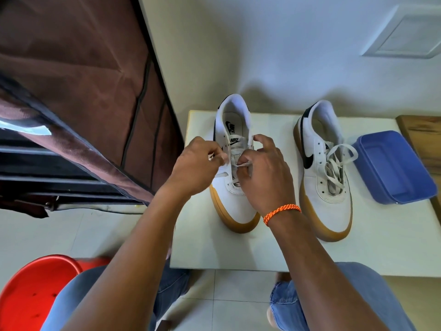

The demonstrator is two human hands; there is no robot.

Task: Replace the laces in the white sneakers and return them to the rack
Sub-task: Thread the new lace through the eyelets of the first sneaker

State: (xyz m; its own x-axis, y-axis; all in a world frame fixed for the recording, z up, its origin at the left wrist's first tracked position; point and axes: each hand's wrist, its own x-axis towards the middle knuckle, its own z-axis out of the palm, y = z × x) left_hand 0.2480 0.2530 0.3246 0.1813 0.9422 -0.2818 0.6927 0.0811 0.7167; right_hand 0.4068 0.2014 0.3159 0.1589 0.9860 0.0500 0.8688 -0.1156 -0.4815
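At the far left a brown fabric rack cover (78, 75) hangs open, its dark-bound edge running diagonally down toward the floor, with dark shelf bars showing behind it. Below it, in the lower left corner, sits a red plastic stool (31, 290), partly under the person's jeans-clad knee. A strip of pale tiled floor (100, 235) lies open between the rack and the white bench (214, 249).

The bench's left edge passes just beside the left sneaker (235, 194), which stands toe toward the person, its gum sole close to that edge. The left hand (195, 163) hovers over the sneaker's left eyelet row, fingers curled, pinching a pale lace end (216, 156). The right hand (265, 173), an orange cord bracelet (281, 212) on its wrist, curls over the tongue and pinches the lace (243, 165) where it crosses the eyelets.

A bare gap of bench separates this shoe from the right sneaker (327, 177), whose loose lace (338, 161) lies slack across its top. Touching or just beside that shoe, a blue plastic tub (393, 168) sits near the bench's right edge, next to a wooden board (422, 137).
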